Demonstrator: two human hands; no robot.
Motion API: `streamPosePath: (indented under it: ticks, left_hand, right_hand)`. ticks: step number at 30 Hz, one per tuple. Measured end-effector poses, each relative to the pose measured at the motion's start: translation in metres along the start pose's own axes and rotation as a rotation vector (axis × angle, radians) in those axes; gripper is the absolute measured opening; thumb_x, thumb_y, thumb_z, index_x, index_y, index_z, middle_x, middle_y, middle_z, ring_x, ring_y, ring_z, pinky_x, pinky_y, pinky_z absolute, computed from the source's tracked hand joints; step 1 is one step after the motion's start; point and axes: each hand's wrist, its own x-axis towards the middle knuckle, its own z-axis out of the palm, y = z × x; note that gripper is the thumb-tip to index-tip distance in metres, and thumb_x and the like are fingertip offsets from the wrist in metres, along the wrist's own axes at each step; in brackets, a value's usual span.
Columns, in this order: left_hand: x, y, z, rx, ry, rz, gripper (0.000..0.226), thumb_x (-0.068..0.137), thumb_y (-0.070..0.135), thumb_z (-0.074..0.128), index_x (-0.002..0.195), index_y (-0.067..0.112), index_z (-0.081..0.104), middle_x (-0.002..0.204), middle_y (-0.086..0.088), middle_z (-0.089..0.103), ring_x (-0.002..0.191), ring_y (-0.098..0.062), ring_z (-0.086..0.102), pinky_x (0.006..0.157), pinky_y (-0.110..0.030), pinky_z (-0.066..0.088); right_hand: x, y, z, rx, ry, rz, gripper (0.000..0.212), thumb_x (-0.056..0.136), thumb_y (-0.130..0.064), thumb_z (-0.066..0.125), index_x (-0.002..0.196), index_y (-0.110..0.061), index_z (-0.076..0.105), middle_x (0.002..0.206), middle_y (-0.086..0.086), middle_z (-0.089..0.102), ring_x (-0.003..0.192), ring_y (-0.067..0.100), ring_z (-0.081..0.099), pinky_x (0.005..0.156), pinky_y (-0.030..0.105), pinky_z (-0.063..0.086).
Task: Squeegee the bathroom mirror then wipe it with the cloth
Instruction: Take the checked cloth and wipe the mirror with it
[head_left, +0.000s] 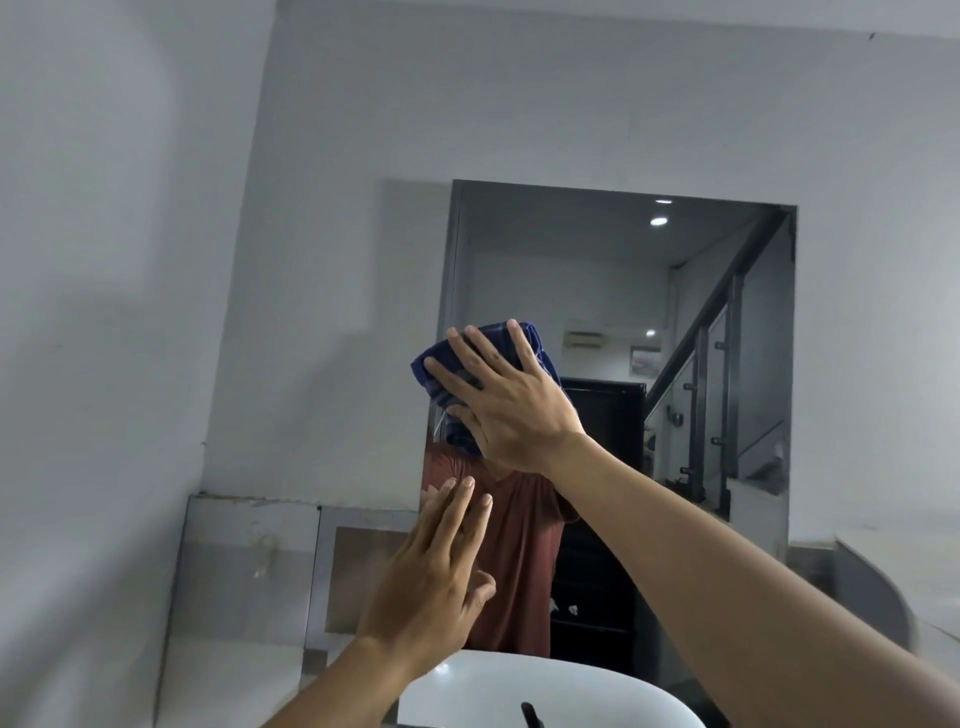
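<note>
We are pressing the blue cloth (530, 343) flat against the mirror's (623, 312) left edge with our right hand (511, 402), fingers spread. Our left hand (431, 571), fingers straight and together, is resting its fingertips on the glass lower down, above the white basin (597, 696).

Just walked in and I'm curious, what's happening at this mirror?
A person is wiping the mirror. Their right hand presses a blue cloth flat against the glass near its left side, fingers spread. The left hand, fingers straight, touches the mirror lower down, by its left edge. A white basin sits below.
</note>
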Motion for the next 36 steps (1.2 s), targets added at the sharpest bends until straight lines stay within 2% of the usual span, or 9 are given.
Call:
streamPosePath:
  ticks: [4, 8, 13, 18, 21, 23, 27, 34, 36]
  left_hand:
    - [-0.001, -0.001, 0.002, -0.071, -0.015, -0.012, 0.095, 0.09, 0.052, 0.064, 0.161, 0.016, 0.013, 0.17, -0.008, 0.006, 0.155, -0.029, 0.014, 0.111, -0.042, 0.046]
    - [-0.001, -0.002, 0.003, -0.082, -0.013, 0.011, 0.1, 0.089, 0.051, 0.067, 0.161, 0.015, 0.009, 0.17, -0.009, 0.005, 0.155, -0.029, 0.012, 0.113, -0.043, 0.044]
    - [-0.002, -0.003, 0.004, -0.055, -0.015, 0.024, 0.1, 0.088, 0.05, 0.068, 0.161, 0.014, 0.009, 0.168, -0.012, 0.011, 0.154, -0.031, 0.016, 0.115, -0.044, 0.041]
    - [-0.001, -0.001, -0.001, -0.041, -0.007, 0.008, 0.089, 0.089, 0.048, 0.067, 0.159, 0.013, 0.024, 0.166, -0.012, 0.02, 0.154, -0.031, 0.019, 0.111, -0.042, 0.044]
    - [-0.001, -0.002, 0.0, -0.015, -0.018, 0.018, 0.083, 0.094, 0.05, 0.058, 0.159, 0.011, 0.023, 0.167, -0.012, 0.017, 0.155, -0.029, 0.012, 0.114, -0.042, 0.042]
    - [-0.001, -0.003, 0.0, 0.005, -0.022, 0.029, 0.082, 0.095, 0.051, 0.053, 0.159, 0.01, 0.022, 0.167, -0.013, 0.016, 0.156, -0.03, 0.01, 0.115, -0.044, 0.041]
    - [0.0, -0.004, -0.001, 0.024, -0.017, 0.052, 0.079, 0.097, 0.049, 0.053, 0.158, 0.008, 0.024, 0.166, -0.015, 0.019, 0.155, -0.031, 0.011, 0.117, -0.049, 0.038]
    - [0.0, 0.0, 0.0, -0.027, -0.01, -0.003, 0.079, 0.095, 0.054, 0.047, 0.159, 0.013, 0.025, 0.168, -0.012, 0.016, 0.156, -0.029, 0.012, 0.112, -0.041, 0.038]
    - [0.0, 0.0, 0.001, -0.025, -0.012, 0.003, 0.081, 0.093, 0.054, 0.047, 0.159, 0.013, 0.024, 0.167, -0.013, 0.017, 0.155, -0.029, 0.012, 0.112, -0.042, 0.038]
  right_hand:
    - [-0.023, 0.003, 0.004, 0.002, -0.046, -0.097, 0.057, 0.105, -0.043, 0.024, 0.159, -0.026, 0.018, 0.168, 0.009, 0.018, 0.155, 0.028, 0.013, 0.123, 0.062, 0.006]
    - [-0.041, 0.007, 0.005, 0.004, -0.055, -0.048, 0.057, 0.106, -0.044, 0.025, 0.16, -0.025, 0.017, 0.168, 0.008, 0.015, 0.156, 0.026, 0.011, 0.123, 0.061, 0.006]
    - [-0.067, 0.014, 0.004, 0.007, -0.013, 0.18, 0.059, 0.106, -0.046, 0.024, 0.161, -0.025, 0.017, 0.168, 0.009, 0.013, 0.156, 0.025, 0.008, 0.124, 0.059, 0.001]
    - [-0.094, 0.032, 0.005, 0.045, 0.016, 0.393, 0.059, 0.105, -0.046, 0.018, 0.161, -0.025, 0.015, 0.169, 0.01, 0.012, 0.156, 0.025, 0.007, 0.125, 0.057, 0.0]
    - [-0.107, 0.048, 0.006, 0.054, 0.056, 0.51, 0.058, 0.105, -0.044, 0.022, 0.161, -0.026, 0.018, 0.168, 0.011, 0.016, 0.156, 0.027, 0.01, 0.125, 0.055, -0.002]
    - [-0.115, 0.06, 0.006, 0.052, 0.063, 0.568, 0.059, 0.105, -0.045, 0.018, 0.161, -0.028, 0.017, 0.168, 0.01, 0.015, 0.156, 0.027, 0.01, 0.125, 0.054, -0.004]
    - [-0.131, 0.082, 0.009, 0.053, 0.083, 0.696, 0.058, 0.106, -0.046, 0.013, 0.161, -0.029, 0.014, 0.168, 0.01, 0.013, 0.156, 0.026, 0.008, 0.124, 0.057, -0.001]
    - [-0.17, 0.109, 0.021, 0.083, 0.122, 0.892, 0.06, 0.104, -0.049, 0.011, 0.161, -0.031, 0.012, 0.169, 0.009, 0.01, 0.157, 0.024, 0.005, 0.125, 0.054, -0.002]
    - [-0.179, 0.108, 0.029, 0.099, 0.154, 0.948, 0.059, 0.105, -0.05, 0.009, 0.161, -0.032, 0.013, 0.169, 0.008, 0.011, 0.157, 0.022, 0.005, 0.125, 0.056, 0.001]
